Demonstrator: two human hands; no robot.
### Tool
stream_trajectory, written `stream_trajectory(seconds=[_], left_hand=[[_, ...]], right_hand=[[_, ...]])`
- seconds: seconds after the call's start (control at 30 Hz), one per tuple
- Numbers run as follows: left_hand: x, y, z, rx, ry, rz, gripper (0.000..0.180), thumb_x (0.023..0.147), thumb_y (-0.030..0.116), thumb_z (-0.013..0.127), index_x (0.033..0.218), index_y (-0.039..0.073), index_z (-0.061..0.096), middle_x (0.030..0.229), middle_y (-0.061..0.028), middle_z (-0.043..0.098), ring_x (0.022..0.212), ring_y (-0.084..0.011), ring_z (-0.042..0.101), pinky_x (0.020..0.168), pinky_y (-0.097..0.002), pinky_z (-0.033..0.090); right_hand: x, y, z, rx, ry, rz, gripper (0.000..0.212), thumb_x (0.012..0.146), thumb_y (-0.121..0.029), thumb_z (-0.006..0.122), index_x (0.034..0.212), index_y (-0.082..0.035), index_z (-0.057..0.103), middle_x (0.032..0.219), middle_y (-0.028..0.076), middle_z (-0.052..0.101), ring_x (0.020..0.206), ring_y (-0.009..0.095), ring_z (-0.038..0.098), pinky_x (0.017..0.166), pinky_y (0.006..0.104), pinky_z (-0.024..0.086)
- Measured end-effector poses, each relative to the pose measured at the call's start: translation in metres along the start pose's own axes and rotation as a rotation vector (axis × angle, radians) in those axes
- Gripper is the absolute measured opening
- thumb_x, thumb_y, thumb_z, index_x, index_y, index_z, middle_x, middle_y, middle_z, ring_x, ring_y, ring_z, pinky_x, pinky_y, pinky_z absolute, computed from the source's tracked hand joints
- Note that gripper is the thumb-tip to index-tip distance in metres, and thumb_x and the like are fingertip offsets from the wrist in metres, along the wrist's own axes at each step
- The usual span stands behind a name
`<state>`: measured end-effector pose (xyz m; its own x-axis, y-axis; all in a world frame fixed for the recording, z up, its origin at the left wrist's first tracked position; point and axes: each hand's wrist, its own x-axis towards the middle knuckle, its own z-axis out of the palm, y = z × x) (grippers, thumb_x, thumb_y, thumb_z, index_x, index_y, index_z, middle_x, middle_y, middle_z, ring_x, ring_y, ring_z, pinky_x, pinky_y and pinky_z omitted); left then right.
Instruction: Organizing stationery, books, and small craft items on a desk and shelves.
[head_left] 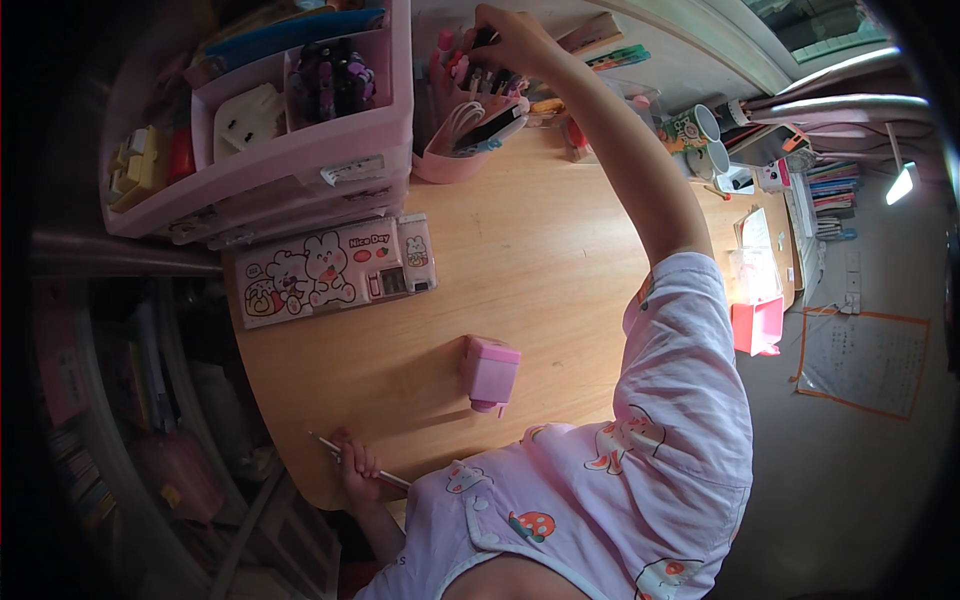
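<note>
Left hand grip: the left hand [357, 462] is clenching around a thin pencil [338, 450] at the near edge of the wooden desk [540, 260], the pencil lying slanted across the fingers.
Right hand grip: the right hand [510, 40] is reaching far across the desk, its fingers pinching a small dark item [484, 38] too small to tell, just above the pink pen holder [462, 140].
Pen holder: it is standing at the far side of the desk, crowded with pens and a white cable.
Between the hands: a pink box-shaped sharpener [490, 372] is sitting upright on the bare desk, apart from both hands.
Further out: a pencil case with cartoon rabbits [320, 272] is lying below a pink drawer organiser [300, 150].
</note>
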<state>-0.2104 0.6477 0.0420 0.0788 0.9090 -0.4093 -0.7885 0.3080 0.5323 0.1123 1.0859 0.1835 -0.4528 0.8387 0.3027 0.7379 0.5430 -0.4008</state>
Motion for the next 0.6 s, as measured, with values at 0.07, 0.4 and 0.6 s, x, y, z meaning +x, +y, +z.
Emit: stream_trajectory(seconds=[0.07,0.4,0.6], left_hand=[[0.002,-0.001,-0.002,-0.02,-0.015,-0.006,0.024,0.087,0.02,0.032,0.107,0.009,0.039,0.05,0.0023,0.026,0.037,-0.0044,0.023,0.032,-0.0179,0.027],[-0.001,-0.003,-0.013,-0.034,-0.074,0.008,0.027,0.087,0.018,0.031,0.112,0.01,0.033,0.052,0.0013,0.027,0.038,-0.005,0.025,0.033,-0.0181,0.027],[0.001,-0.005,-0.014,-0.097,-0.047,0.037,0.03,0.085,0.019,0.036,0.113,0.01,0.03,0.052,0.001,0.028,0.038,-0.0054,0.025,0.033,-0.0189,0.028]], right_hand=[[-0.003,-0.006,0.001,-0.093,-0.043,0.105,0.027,0.063,-0.021,0.061,0.075,-0.001,0.047,0.073,0.013,0.057,0.072,0.032,0.053,0.062,0.0368,0.042],[0.012,0.007,0.009,-0.301,-0.321,0.185,0.03,0.061,-0.02,0.062,0.089,-0.016,0.056,0.085,0.01,0.056,0.083,0.027,0.053,0.068,0.0339,0.044],[0.013,-0.004,0.008,-0.227,-0.363,0.306,0.028,0.057,-0.017,0.061,0.084,-0.022,0.06,0.086,0.004,0.057,0.086,0.021,0.053,0.073,0.0322,0.043]])
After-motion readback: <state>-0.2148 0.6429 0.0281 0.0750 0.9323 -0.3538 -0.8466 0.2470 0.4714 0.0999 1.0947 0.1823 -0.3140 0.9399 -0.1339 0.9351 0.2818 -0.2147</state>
